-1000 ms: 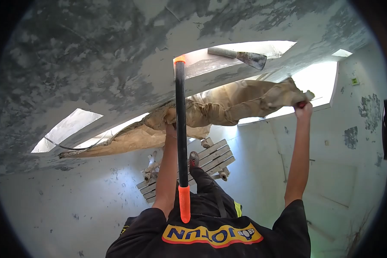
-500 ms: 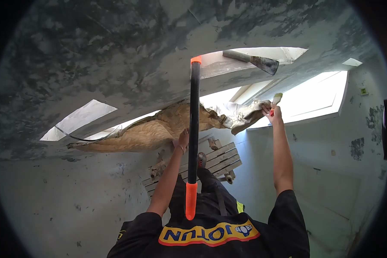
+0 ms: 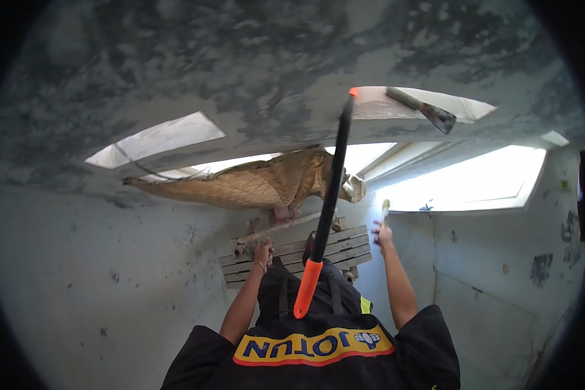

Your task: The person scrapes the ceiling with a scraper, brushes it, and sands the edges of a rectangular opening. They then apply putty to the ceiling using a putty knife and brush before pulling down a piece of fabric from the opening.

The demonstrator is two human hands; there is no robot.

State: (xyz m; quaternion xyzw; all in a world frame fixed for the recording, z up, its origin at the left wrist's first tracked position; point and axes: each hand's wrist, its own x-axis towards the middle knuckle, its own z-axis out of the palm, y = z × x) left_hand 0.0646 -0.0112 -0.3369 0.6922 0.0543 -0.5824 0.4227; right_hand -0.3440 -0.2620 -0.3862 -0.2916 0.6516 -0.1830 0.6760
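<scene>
My right hand [image 3: 385, 235] is closed around a paintbrush [image 3: 386, 207], its pale yellowish bristles pointing up, below the bright window opening. My left hand [image 3: 264, 252] is in front of my waist, over the slatted wooden platform. Its fingers are curled, and I cannot see whether anything is in them. Beyond it, a crumpled brown sheet [image 3: 240, 185] lies along the window ledge, with a whitish bunched end [image 3: 354, 188] at its right. Neither hand touches the sheet.
Close to the camera, a black rod [image 3: 335, 175] with orange ends crosses the view. A wide-bladed scraper [image 3: 429, 112] lies in the upper wall recess. A dark cable [image 3: 136, 164] hangs at the left. The wooden platform [image 3: 292, 260] is underfoot; the wall [image 3: 97, 39] has grey patches.
Both hands have drawn back toward my body, the left away from the brown sheet. The paintbrush moved left and down with my right hand. The view has shifted, and the rod now leans.
</scene>
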